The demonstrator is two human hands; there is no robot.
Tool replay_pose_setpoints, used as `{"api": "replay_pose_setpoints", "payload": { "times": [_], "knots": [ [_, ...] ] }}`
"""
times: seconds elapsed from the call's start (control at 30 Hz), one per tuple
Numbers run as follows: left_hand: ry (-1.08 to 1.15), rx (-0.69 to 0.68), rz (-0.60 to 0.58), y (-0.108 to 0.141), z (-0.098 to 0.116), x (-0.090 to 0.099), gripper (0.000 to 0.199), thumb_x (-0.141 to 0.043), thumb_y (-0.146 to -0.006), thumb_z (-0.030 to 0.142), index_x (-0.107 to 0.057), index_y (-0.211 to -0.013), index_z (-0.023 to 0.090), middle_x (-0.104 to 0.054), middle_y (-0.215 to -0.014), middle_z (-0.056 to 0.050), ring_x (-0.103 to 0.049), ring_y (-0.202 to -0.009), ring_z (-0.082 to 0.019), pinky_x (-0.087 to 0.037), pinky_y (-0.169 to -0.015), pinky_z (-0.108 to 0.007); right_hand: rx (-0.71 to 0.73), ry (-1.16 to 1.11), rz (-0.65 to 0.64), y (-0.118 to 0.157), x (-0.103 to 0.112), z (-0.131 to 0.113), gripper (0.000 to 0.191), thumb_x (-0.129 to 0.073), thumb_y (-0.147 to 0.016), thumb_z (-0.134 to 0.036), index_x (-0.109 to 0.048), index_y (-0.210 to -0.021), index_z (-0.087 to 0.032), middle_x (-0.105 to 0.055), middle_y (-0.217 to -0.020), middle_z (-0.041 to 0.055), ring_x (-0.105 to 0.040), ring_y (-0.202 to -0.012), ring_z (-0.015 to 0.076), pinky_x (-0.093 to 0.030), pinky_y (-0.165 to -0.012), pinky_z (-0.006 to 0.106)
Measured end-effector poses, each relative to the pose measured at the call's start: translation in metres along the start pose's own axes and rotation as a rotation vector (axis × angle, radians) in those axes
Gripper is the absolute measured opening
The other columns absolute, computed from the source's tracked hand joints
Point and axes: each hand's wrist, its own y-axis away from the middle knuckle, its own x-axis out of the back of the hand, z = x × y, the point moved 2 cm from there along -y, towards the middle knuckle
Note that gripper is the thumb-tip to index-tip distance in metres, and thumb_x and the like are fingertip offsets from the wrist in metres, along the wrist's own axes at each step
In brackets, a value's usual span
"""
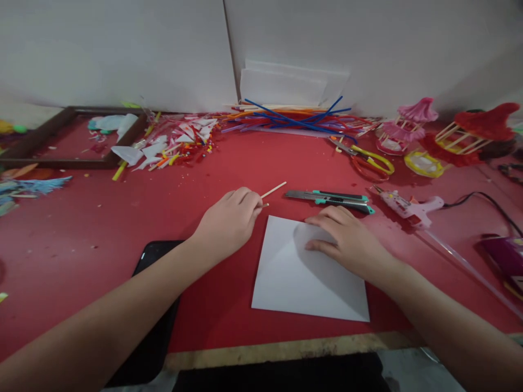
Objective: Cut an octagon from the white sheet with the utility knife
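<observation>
Sticks (273, 190): grasped in left hand (229, 223), with right hand (344, 238) unclenched, apparently empty, over white card (286, 277). Could slip if pinched too loosely, or snap if bent.

The left hand (226, 223) is curled in a pinch, the right hand (347, 237) arched palm down, loosely bent

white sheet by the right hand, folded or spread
Spread: the white sheet lies flat on the red table, visible edges straight; the right hand hides part.
</observation>
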Motion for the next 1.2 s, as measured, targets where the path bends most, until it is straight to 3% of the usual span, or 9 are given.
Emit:
{"api": "replay_pose_setpoints", "payload": {
  "times": [0.13, 0.33, 0.4, 0.5, 0.57, 0.77, 1.0, 1.2],
  "knots": [
    [0.085, -0.014, 0.050, 0.001, -0.003, 0.001, 0.018, -0.040, -0.100, 0.021, -0.057, -0.102, 0.018, -0.065, -0.101, -0.007, -0.060, -0.096, -0.023, -0.047, -0.080, -0.035, 0.048, -0.046, -0.010, -0.004, -0.002, 0.000, 0.029, -0.060, -0.094, -0.036, -0.065, -0.121, -0.026, -0.063, -0.112, 0.0096, -0.057, -0.108, 0.0270, -0.049, -0.095, 0.049],
    [0.149, -0.054, 0.061, 0.001, -0.005, 0.000, 0.023, -0.041, -0.100, 0.024, -0.063, -0.103, 0.017, -0.066, -0.100, -0.007, -0.060, -0.095, -0.023, -0.046, -0.083, -0.036, 0.061, -0.087, -0.048, -0.003, -0.002, -0.004, 0.031, -0.054, -0.097, -0.030, -0.055, -0.126, -0.019, -0.060, -0.124, 0.0129, -0.053, -0.117, 0.0261, -0.047, -0.099, 0.047],
    [0.158, -0.062, 0.060, 0.002, -0.005, -0.002, 0.023, -0.042, -0.100, 0.025, -0.064, -0.103, 0.017, -0.066, -0.100, -0.007, -0.061, -0.095, -0.023, -0.046, -0.083, -0.036, 0.073, -0.071, -0.059, 0.000, -0.003, -0.006, 0.045, -0.057, -0.095, -0.041, -0.051, -0.133, -0.018, -0.057, -0.130, 0.0150, -0.051, -0.121, 0.0283, -0.044, -0.102, 0.050],
    [0.167, -0.067, 0.068, 0.002, -0.004, -0.003, 0.024, -0.043, -0.101, 0.026, -0.063, -0.107, 0.016, -0.067, -0.101, -0.008, -0.061, -0.096, -0.023, -0.046, -0.085, -0.036, 0.106, -0.020, -0.112, 0.004, -0.003, -0.008, 0.089, -0.066, -0.076, -0.070, -0.041, -0.145, -0.018, -0.049, -0.143, 0.0175, -0.043, -0.132, 0.0346, -0.038, -0.107, 0.057],
    [0.170, -0.072, 0.073, 0.003, -0.004, -0.004, 0.023, -0.043, -0.101, 0.025, -0.063, -0.110, 0.016, -0.067, -0.103, -0.007, -0.061, -0.097, -0.022, -0.046, -0.086, -0.035, 0.117, 0.005, -0.162, 0.006, -0.003, -0.009, 0.103, -0.067, -0.069, -0.077, -0.035, -0.149, -0.021, -0.046, -0.148, 0.0168, -0.039, -0.136, 0.0365, -0.035, -0.109, 0.058],
    [0.166, -0.075, 0.068, 0.002, -0.005, -0.005, 0.022, -0.044, -0.100, 0.024, -0.063, -0.109, 0.016, -0.068, -0.101, -0.007, -0.061, -0.096, -0.023, -0.047, -0.084, -0.036, 0.064, 0.010, -0.187, 0.008, -0.002, -0.011, 0.101, -0.064, -0.070, -0.079, -0.036, -0.149, -0.023, -0.049, -0.144, 0.0164, -0.043, -0.133, 0.0366, -0.038, -0.107, 0.058],
    [0.159, -0.072, 0.064, 0.002, -0.004, -0.004, 0.021, -0.043, -0.099, 0.024, -0.062, -0.107, 0.017, -0.067, -0.100, -0.007, -0.061, -0.094, -0.021, -0.048, -0.081, -0.034, -0.140, -0.045, -0.027, 0.014, -0.004, -0.008, 0.087, -0.074, -0.071, -0.067, -0.043, -0.139, -0.023, -0.056, -0.130, 0.0145, -0.051, -0.121, 0.0363, -0.044, -0.099, 0.058],
    [0.118, -0.050, 0.063, 0.003, -0.007, -0.004, 0.024, -0.042, -0.099, 0.024, -0.063, -0.106, 0.016, -0.066, -0.098, -0.008, -0.060, -0.092, -0.024, -0.048, -0.080, -0.037, -0.126, -0.068, -0.014, 0.010, -0.003, -0.008, 0.072, -0.072, -0.077, -0.060, -0.051, -0.133, -0.021, -0.059, -0.127, 0.0128, -0.053, -0.118, 0.0330, -0.046, -0.097, 0.053]
  ]
}}
